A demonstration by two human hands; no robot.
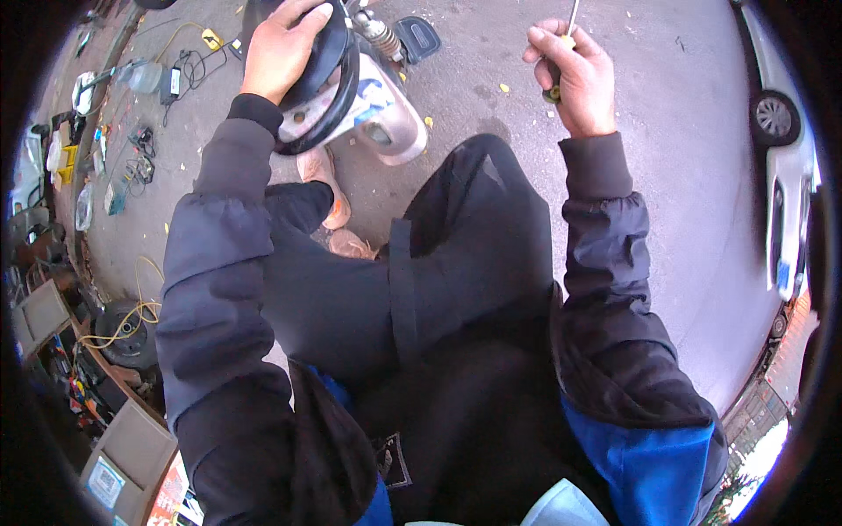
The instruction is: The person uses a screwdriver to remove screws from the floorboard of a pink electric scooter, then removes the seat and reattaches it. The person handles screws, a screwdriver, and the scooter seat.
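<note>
No text legible. At 8 o'clock, blue-and-white sheet [105,481] with square, code-like pattern, on grey panel [140,443]; print too small. Between 7 and 8, orange-and-white printed sheet [167,502], contents blurred. At 10, white label [174,81] on black adapter [165,87], illegible. At 6, dark patch [396,460] with pale outline on person's black clothing [474,438], details unclear. Between 11 and 12, blue-and-white marking [373,96] on whitish vehicle part [407,136], unreadable. At 3, blue rectangle [783,276] on silver car [795,188], too small to read.
</note>
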